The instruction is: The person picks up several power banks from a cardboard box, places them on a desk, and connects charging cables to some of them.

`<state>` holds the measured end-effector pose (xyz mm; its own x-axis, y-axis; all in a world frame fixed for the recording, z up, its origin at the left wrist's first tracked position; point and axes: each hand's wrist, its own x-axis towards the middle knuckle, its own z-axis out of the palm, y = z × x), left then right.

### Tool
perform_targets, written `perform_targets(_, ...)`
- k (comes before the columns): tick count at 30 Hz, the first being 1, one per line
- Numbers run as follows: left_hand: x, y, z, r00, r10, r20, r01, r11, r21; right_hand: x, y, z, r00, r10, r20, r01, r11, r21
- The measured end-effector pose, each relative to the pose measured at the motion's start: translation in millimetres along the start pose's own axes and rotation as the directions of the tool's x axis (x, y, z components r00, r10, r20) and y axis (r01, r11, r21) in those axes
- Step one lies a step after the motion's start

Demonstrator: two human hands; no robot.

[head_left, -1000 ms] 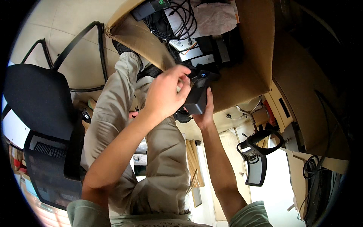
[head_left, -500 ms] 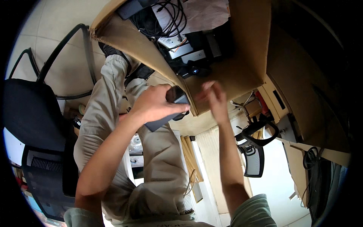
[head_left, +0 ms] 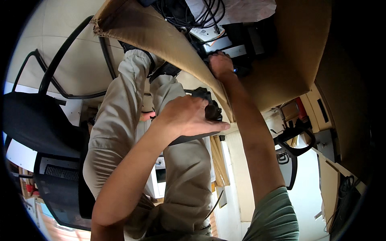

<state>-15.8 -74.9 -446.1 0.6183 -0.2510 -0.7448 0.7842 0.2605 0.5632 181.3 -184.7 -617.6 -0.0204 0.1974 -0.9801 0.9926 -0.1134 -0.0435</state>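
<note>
The left hand point(head_left: 187, 118), at the centre of the frame, was closed around a dark device point(head_left: 207, 105), its fingers wrapped over the top so that only the black upper end and a flat grey edge below the palm showed. The device sat just outside the near flap of a large cardboard box point(head_left: 161, 42), touching or almost touching the flap's edge; which, I could not tell.

The right hand point(head_left: 220, 64), higher and right of centre, reached over that flap into the box, fingers curled down among the black units point(head_left: 249, 44) there; whether it gripped anything could not be made out. A tangle of black cables point(head_left: 189, 12) lay in the box at the top of the frame.

Below the hands stretched the person's legs in beige trousers point(head_left: 116, 120). A black office chair point(head_left: 36, 124) stood at the left edge, and a black-handled tool point(head_left: 291, 140) lay at the right.
</note>
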Motion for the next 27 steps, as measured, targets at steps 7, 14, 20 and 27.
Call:
perform_targets(7,2,0,-2,0.99,0.142,0.003,-0.141,0.985,-0.102,-73,29,2,0.891,0.18,-0.416,0.142,0.762,0.632)
perform_targets(14,13,17,-3,0.931,0.272,0.244,-0.149,0.892,-0.426,-199,35,-17,0.707,0.623,-0.336,0.269,0.202,0.942)
perform_targets(20,7,43,2,0.748,0.553,0.367,-0.021,0.573,-0.819,-304,-28,-59,0.681,0.643,-0.35,0.5,-0.06,0.864)
perform_targets(27,6,45,35,0.632,0.666,0.397,0.336,0.226,-0.914,-343,-95,-33,0.634,0.769,-0.08,0.453,-0.286,0.844)
